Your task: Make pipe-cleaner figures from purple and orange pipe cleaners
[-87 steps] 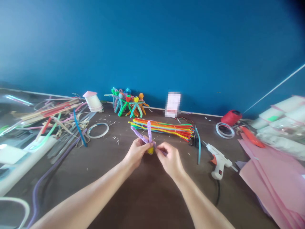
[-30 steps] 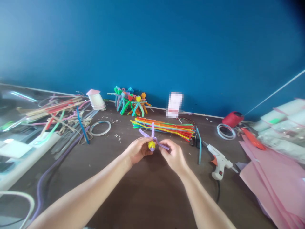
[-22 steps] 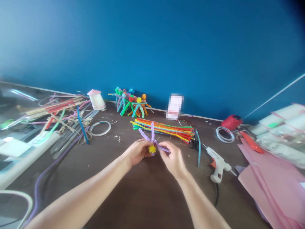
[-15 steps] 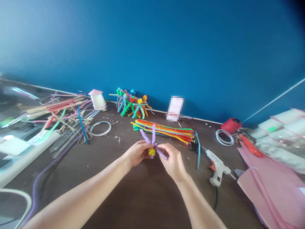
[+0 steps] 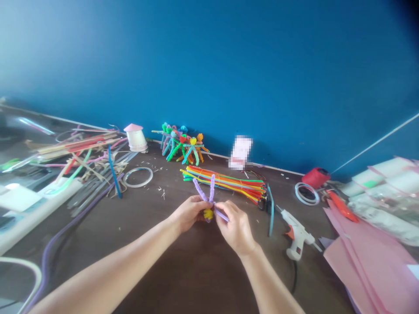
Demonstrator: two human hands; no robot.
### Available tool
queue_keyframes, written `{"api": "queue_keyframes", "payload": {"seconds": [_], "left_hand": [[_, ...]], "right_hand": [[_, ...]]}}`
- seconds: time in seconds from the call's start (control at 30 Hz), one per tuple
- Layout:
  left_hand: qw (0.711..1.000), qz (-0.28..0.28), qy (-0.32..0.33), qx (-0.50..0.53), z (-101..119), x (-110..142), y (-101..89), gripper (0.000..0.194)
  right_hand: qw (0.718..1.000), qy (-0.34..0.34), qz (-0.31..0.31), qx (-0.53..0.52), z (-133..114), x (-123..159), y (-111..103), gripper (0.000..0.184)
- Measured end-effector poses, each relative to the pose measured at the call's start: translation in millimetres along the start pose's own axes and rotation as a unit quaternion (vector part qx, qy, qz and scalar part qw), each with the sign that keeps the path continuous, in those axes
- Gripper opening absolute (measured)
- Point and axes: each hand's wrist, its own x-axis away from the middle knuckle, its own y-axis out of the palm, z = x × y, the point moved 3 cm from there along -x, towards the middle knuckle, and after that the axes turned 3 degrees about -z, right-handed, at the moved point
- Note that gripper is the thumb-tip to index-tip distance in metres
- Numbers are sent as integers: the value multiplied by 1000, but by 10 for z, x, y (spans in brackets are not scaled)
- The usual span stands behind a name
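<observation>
A small purple pipe-cleaner figure [image 5: 212, 188] with a yellow part sits between my two hands, its two fuzzy purple lengths pointing up and away. My left hand [image 5: 190, 213] is closed on the figure from the left, thumb on top. With thumb and fingers my right hand [image 5: 234, 224] pinches a purple pipe cleaner [image 5: 221, 215] that sticks out of the figure's right side. My fingers hide part of the join. Just beyond lies a banded bundle of colourful pipe cleaners [image 5: 225, 183].
Finished-looking pipe-cleaner figures [image 5: 185, 141] stand by the blue wall. A white glue gun [image 5: 297, 233] lies right, near pink sheets [image 5: 356, 257] and a red-handled tool [image 5: 342, 205]. Sticks and strips [image 5: 81, 152], a pink-topped white cup [image 5: 135, 138] and a ring of tape [image 5: 138, 177] lie left.
The view has shifted slightly. My right hand has drawn a little closer to the figure, and less of the purple pipe cleaner shows beside its fingers. My left hand keeps its hold.
</observation>
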Motion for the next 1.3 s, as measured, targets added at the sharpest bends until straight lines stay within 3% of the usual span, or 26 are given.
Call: {"api": "queue_keyframes", "payload": {"seconds": [0.63, 1.3], "left_hand": [[999, 2, 4, -32, -13, 0, -2, 16], [988, 20, 36, -149, -24, -13, -12, 13]], "right_hand": [[995, -25, 21, 93, -89, -11, -56, 22], [998, -7, 30, 46, -48, -9, -59, 12]]}}
